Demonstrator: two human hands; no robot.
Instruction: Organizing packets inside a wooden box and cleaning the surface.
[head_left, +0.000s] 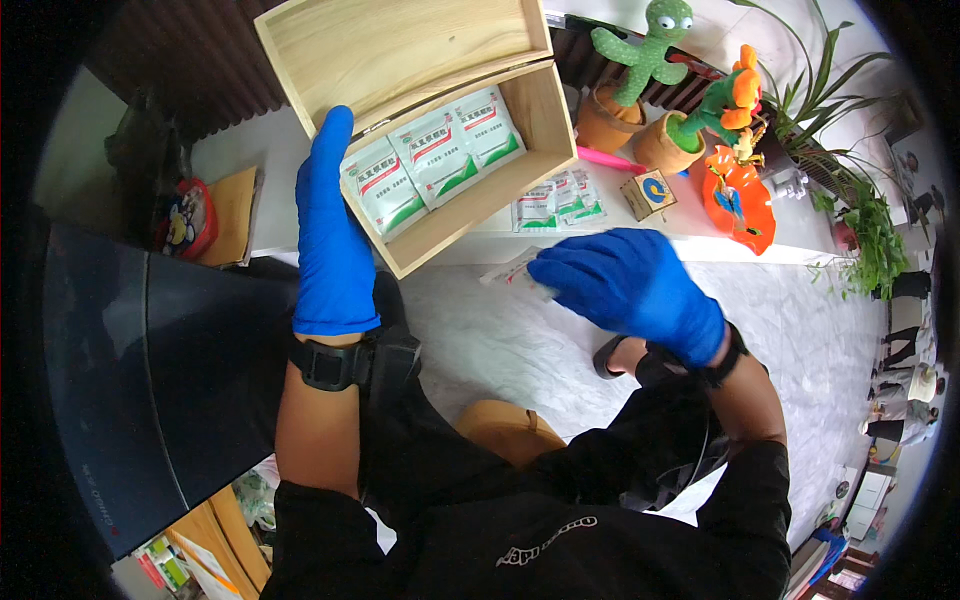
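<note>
My left hand (335, 240), in a blue glove, grips the left end of a wooden box (457, 217) whose hinged lid (412, 60) stands open. Inside, white sachets with green corners and red bands (439, 154) lie in an overlapping row along the back wall. My right hand (630, 281), gloved alike and slightly blurred, is right of the box in front of the shelf edge. Between its fingertips it pinches a white sachet (512, 271), partly hidden by the fingers. More sachets (559, 201) lie on the white shelf just right of the box.
On the white shelf (517, 240) stand a plush cactus (651, 71), a plush flower in a pot (671, 142), a small wooden cube (649, 193) and an orange wavy dish (739, 202). Leafy plants (862, 240) hang at right. A dark cabinet (172, 375) is at left. People stand far right.
</note>
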